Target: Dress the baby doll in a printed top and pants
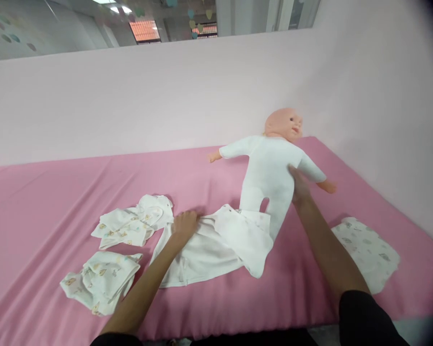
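A baby doll (269,163) with a white cloth body is held up at a tilt over the right part of the pink-covered surface. My right hand (300,186) grips its side, thumb on the front and the other fingers hidden behind. Below the doll's legs lies a white baby garment (205,257), partly spread, with one part bunched up against the legs. My left hand (185,225) is closed on the garment's upper edge, fingers curled over the cloth. Just left of that hand lies a printed white baby garment (130,223), loosely crumpled.
Another printed folded cloth (103,278) lies at the front left. A patterned white cloth (366,252) lies to the right, beyond my right forearm. The pink sheet (50,206) covers the surface up to a pale wall (130,101) behind and at the right.
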The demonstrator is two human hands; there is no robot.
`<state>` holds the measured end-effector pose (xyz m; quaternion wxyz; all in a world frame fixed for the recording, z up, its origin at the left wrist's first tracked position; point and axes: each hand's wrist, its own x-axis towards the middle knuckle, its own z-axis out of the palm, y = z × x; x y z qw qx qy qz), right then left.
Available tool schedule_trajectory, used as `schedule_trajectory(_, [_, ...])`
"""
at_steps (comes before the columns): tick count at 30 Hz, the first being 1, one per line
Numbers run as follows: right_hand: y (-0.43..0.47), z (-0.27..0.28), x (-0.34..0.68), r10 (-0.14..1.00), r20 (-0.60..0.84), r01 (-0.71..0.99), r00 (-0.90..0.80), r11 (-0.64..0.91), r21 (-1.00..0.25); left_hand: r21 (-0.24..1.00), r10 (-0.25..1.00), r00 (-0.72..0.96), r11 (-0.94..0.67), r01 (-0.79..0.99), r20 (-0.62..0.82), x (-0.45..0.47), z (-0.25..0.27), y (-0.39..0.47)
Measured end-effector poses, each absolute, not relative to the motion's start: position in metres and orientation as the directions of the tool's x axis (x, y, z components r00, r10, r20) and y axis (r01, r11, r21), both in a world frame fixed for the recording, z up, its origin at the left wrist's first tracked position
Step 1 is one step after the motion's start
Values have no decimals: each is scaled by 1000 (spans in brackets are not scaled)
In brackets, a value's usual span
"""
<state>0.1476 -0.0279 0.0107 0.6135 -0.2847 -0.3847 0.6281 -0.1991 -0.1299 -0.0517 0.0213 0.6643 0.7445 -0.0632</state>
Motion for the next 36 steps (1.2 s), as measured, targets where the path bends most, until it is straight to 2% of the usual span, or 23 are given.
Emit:
schedule_trajectory(3, [-37,21,152,988,141,-553,-63,83,-829,51,999,-29,27,998,44,-186,-48,-127])
schedule_trajectory(5, [-41,25,152,985,167,-571,-49,109,-814,207,983,140,-162,965,118,-172,-45,-124])
schedule_trajectory(7, [-44,27,152,980,198,-588,-35,140,-797,313,934,345,-358,880,98,-158,-44,-119])
schedule_trajectory(10, [-47,29,153,976,216,-593,-25,159,-790,298,873,486,-452,840,-44,-141,-47,-105])
schedule_trajectory(13, [-47,30,157,984,179,-568,-12,140,-811,256,856,503,-463,849,-121,-131,-56,-92])
schedule_trajectory(16, [-43,28,162,984,176,-542,19,158,-825,248,843,527,-491,835,-104,-127,-65,-83])
schedule_trajectory(22, [-36,24,170,980,161,-525,120,200,-827,235,913,407,-395,888,-3,-116,-69,-41])
schedule_trajectory(29, [-41,27,178,985,159,-481,62,169,-860,216,963,230,-257,942,142,-68,-61,15])
schedule_trajectory(32, [-42,28,178,989,140,-490,53,148,-859,190,952,282,-300,935,117,-61,-56,13])
schedule_trajectory(36, [-41,28,176,990,136,-518,42,138,-844,169,924,382,-373,912,-20,-72,-46,9])
